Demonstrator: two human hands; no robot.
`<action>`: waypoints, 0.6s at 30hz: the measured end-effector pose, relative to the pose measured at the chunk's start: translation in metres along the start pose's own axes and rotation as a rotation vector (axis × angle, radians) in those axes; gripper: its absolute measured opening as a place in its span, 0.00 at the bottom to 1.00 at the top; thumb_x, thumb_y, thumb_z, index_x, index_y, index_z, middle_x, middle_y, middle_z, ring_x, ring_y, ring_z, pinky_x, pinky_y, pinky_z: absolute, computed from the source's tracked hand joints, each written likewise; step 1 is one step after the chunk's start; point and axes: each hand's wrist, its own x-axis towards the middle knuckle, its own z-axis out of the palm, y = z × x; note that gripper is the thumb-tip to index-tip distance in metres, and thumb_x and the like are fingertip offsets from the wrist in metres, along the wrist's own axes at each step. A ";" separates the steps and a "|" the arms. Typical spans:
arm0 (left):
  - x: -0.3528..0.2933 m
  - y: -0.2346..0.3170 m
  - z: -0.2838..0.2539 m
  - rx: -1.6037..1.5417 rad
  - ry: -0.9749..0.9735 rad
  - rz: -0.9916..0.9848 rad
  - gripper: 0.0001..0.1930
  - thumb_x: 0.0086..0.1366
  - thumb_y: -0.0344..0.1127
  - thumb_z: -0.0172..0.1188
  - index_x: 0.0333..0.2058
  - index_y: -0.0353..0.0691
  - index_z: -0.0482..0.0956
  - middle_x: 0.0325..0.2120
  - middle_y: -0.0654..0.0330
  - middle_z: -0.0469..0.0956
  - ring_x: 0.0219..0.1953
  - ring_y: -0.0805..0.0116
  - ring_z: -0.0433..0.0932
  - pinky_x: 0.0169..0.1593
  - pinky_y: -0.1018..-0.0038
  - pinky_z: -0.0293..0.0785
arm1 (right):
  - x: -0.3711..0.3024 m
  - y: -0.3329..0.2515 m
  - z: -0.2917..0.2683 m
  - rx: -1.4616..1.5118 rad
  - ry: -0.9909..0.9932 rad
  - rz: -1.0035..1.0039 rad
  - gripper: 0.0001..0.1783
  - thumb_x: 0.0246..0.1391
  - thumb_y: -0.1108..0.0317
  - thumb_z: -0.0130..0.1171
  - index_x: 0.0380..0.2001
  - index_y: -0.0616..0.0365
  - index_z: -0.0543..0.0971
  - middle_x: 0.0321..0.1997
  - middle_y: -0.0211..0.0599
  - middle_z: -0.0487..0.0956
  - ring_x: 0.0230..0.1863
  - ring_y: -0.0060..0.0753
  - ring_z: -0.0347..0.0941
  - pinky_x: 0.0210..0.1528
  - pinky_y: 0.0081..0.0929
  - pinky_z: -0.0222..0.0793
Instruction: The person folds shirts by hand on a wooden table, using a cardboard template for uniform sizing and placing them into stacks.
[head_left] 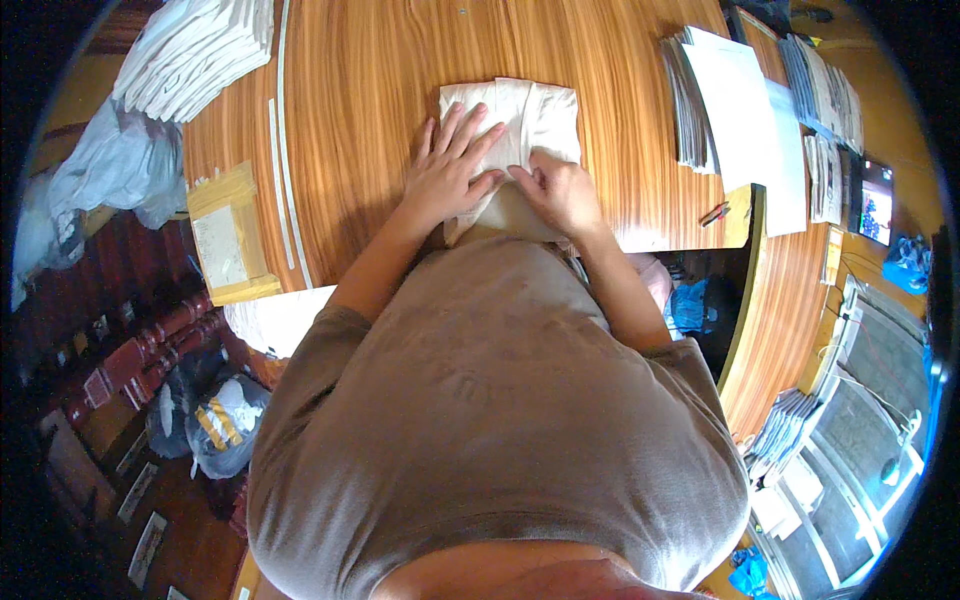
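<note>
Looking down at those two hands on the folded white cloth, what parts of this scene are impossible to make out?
Head view only:
- Near edge of the folded white cloth: hidden by the left hand, the right hand and the person's chest.
- Right hand's fingertips: curled over a fold, so whether they pinch it is unclear.
- Small lit screen: too small and warped near the rim.
- Stack of white cloth: cut off by the top edge.

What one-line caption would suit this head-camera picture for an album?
Both hands, left flat and right pinching, press a folded white cloth on a wooden table.
</note>
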 end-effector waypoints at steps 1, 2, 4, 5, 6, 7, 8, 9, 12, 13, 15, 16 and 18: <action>0.000 0.000 -0.001 0.004 -0.003 0.001 0.37 0.69 0.60 0.60 0.74 0.60 0.64 0.78 0.61 0.52 0.80 0.52 0.45 0.76 0.35 0.46 | -0.001 0.008 -0.010 0.035 -0.015 -0.004 0.21 0.65 0.47 0.62 0.30 0.55 0.79 0.24 0.45 0.82 0.28 0.54 0.83 0.33 0.50 0.78; -0.001 0.000 -0.001 -0.006 0.007 0.006 0.37 0.69 0.60 0.60 0.74 0.60 0.65 0.78 0.61 0.52 0.80 0.52 0.45 0.76 0.35 0.46 | -0.003 0.017 -0.019 0.071 -0.029 -0.006 0.21 0.65 0.47 0.62 0.30 0.55 0.79 0.24 0.45 0.82 0.28 0.53 0.83 0.32 0.50 0.77; -0.002 0.001 -0.001 -0.027 0.035 0.011 0.37 0.69 0.61 0.60 0.73 0.60 0.65 0.78 0.62 0.53 0.80 0.52 0.45 0.76 0.35 0.46 | -0.006 0.031 -0.029 0.157 -0.060 0.047 0.21 0.65 0.49 0.64 0.29 0.57 0.78 0.23 0.46 0.81 0.28 0.54 0.82 0.30 0.49 0.76; -0.002 0.001 0.000 -0.017 0.034 0.015 0.37 0.69 0.61 0.60 0.73 0.60 0.65 0.78 0.62 0.53 0.80 0.52 0.45 0.76 0.35 0.46 | -0.008 0.034 -0.032 0.187 -0.075 0.046 0.21 0.65 0.50 0.64 0.30 0.57 0.78 0.24 0.45 0.81 0.28 0.54 0.82 0.30 0.49 0.76; -0.002 0.001 0.000 -0.007 0.034 0.019 0.37 0.69 0.61 0.60 0.73 0.60 0.66 0.78 0.62 0.52 0.80 0.52 0.46 0.76 0.35 0.46 | -0.010 0.035 -0.033 0.217 -0.091 0.045 0.20 0.64 0.50 0.64 0.30 0.57 0.78 0.24 0.45 0.81 0.28 0.54 0.82 0.30 0.48 0.76; -0.002 0.001 0.001 0.004 0.034 0.023 0.37 0.69 0.61 0.60 0.73 0.60 0.66 0.78 0.62 0.52 0.80 0.52 0.46 0.76 0.35 0.46 | -0.012 0.034 -0.029 0.253 -0.128 0.104 0.20 0.62 0.50 0.66 0.31 0.56 0.79 0.25 0.43 0.82 0.29 0.53 0.83 0.30 0.48 0.76; -0.002 0.000 0.000 0.000 0.024 0.022 0.37 0.69 0.62 0.59 0.73 0.60 0.66 0.78 0.61 0.52 0.80 0.52 0.45 0.75 0.35 0.46 | -0.014 0.031 -0.025 0.190 -0.100 0.078 0.19 0.62 0.50 0.67 0.31 0.56 0.80 0.25 0.43 0.83 0.29 0.52 0.84 0.31 0.47 0.77; -0.001 0.000 -0.001 -0.004 0.015 0.022 0.37 0.69 0.62 0.59 0.73 0.60 0.66 0.79 0.61 0.52 0.80 0.51 0.45 0.75 0.34 0.46 | -0.015 0.028 -0.022 0.128 -0.072 0.052 0.19 0.62 0.50 0.67 0.31 0.56 0.81 0.26 0.42 0.83 0.30 0.51 0.84 0.32 0.47 0.77; -0.002 -0.002 -0.001 0.020 0.025 0.042 0.37 0.68 0.59 0.62 0.73 0.58 0.66 0.77 0.58 0.54 0.79 0.50 0.49 0.75 0.37 0.48 | -0.019 0.039 -0.021 -0.038 -0.016 0.132 0.16 0.61 0.50 0.66 0.37 0.52 0.84 0.28 0.41 0.86 0.31 0.50 0.86 0.36 0.47 0.80; -0.003 -0.002 -0.002 0.034 0.035 0.053 0.38 0.68 0.58 0.64 0.73 0.57 0.66 0.77 0.56 0.55 0.78 0.49 0.51 0.76 0.39 0.50 | -0.023 0.046 -0.025 -0.009 -0.008 0.196 0.16 0.61 0.50 0.65 0.39 0.50 0.85 0.29 0.41 0.86 0.32 0.50 0.86 0.36 0.47 0.80; -0.010 -0.005 -0.002 -0.272 0.239 -0.080 0.37 0.66 0.53 0.67 0.71 0.53 0.67 0.74 0.53 0.59 0.75 0.47 0.56 0.74 0.44 0.55 | -0.021 0.052 -0.030 0.159 0.021 0.266 0.15 0.62 0.52 0.66 0.40 0.51 0.85 0.27 0.38 0.85 0.29 0.44 0.84 0.34 0.42 0.78; -0.014 -0.009 -0.001 -0.424 0.341 -0.147 0.37 0.66 0.50 0.69 0.71 0.51 0.68 0.72 0.51 0.61 0.73 0.46 0.59 0.73 0.46 0.58 | -0.019 0.054 -0.030 0.298 0.035 0.273 0.15 0.62 0.54 0.67 0.39 0.53 0.86 0.25 0.36 0.84 0.26 0.38 0.81 0.31 0.37 0.76; -0.019 -0.019 -0.003 -0.464 0.325 -0.369 0.27 0.64 0.45 0.73 0.57 0.40 0.79 0.49 0.50 0.80 0.52 0.55 0.78 0.56 0.60 0.74 | -0.017 0.059 -0.032 0.569 0.076 0.301 0.14 0.62 0.57 0.69 0.38 0.58 0.86 0.20 0.30 0.81 0.20 0.25 0.77 0.26 0.27 0.72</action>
